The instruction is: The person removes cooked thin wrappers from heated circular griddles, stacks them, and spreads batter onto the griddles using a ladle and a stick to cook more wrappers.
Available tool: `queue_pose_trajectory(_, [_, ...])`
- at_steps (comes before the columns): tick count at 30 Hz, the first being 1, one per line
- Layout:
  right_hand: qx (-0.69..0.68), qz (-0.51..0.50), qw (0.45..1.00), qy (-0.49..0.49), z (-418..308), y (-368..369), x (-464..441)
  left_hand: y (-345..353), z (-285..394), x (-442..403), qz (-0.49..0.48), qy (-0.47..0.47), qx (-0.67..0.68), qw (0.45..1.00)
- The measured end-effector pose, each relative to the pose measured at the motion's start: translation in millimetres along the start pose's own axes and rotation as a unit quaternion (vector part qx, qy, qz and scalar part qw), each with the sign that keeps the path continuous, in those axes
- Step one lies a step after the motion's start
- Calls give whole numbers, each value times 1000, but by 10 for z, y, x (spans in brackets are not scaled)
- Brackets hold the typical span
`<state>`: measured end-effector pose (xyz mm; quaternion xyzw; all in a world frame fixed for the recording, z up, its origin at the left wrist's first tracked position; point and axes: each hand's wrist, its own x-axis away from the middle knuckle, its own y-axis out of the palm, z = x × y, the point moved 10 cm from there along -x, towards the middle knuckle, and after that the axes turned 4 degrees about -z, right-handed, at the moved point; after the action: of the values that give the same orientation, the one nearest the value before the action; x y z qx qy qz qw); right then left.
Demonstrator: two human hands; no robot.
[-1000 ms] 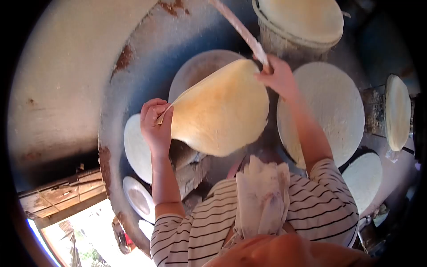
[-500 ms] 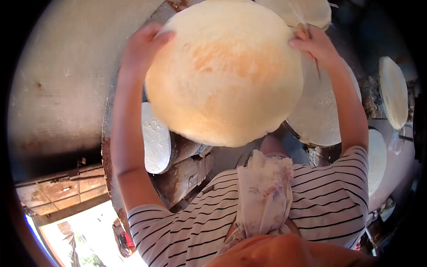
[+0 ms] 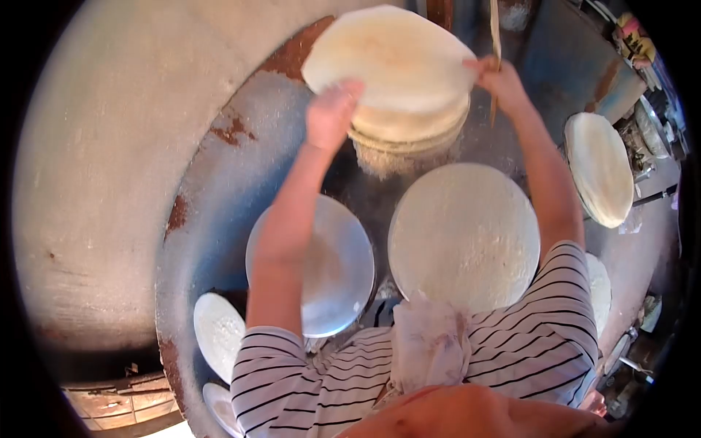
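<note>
A large round flatbread (image 3: 394, 55), pale with faint tan patches, lies over or just above a stack of flatbreads (image 3: 416, 131) at the far side. My left hand (image 3: 332, 113), somewhat blurred, is closed on its near left edge. My right hand (image 3: 500, 82) pinches the right edge and also holds a thin wooden stick (image 3: 496, 33), which points up and away. Closer to my body are two round griddles: the left griddle (image 3: 339, 255) shows a bare grey surface, and the right one bears a pale round sheet of dough (image 3: 467, 233).
Further pale rounds sit at the left (image 3: 219, 336) and right (image 3: 599, 292) of my body. Another stack of flatbreads (image 3: 599, 168) stands at the right. A curved metal rim (image 3: 171, 292) runs along the left, beside a plain wall-like surface (image 3: 109, 182).
Both hands have carried the flatbread away from my body, from above the griddles to the far stack. The griddles have come into view. My left hand has moved right.
</note>
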<state>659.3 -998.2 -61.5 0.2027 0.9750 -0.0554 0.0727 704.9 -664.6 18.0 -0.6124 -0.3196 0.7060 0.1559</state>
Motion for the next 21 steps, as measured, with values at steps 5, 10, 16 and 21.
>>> queue_pose_trajectory(5, [74,110,988,77,1484,6,-51,1164,-379,960,-127,-75,-100,984])
queue_pose_trajectory(10, [88,88,990,60,1541,38,-50,772,-306,1179,-172,-150,-63,972])
queue_pose_trajectory(16, [-12,57,995,83,1905,150,-317,400,-165,1417,-193,-191,-89,958])
queue_pose_trajectory(21, [334,101,937,29,1017,-73,569,-18,319,1876,-218,-232,-56,946])
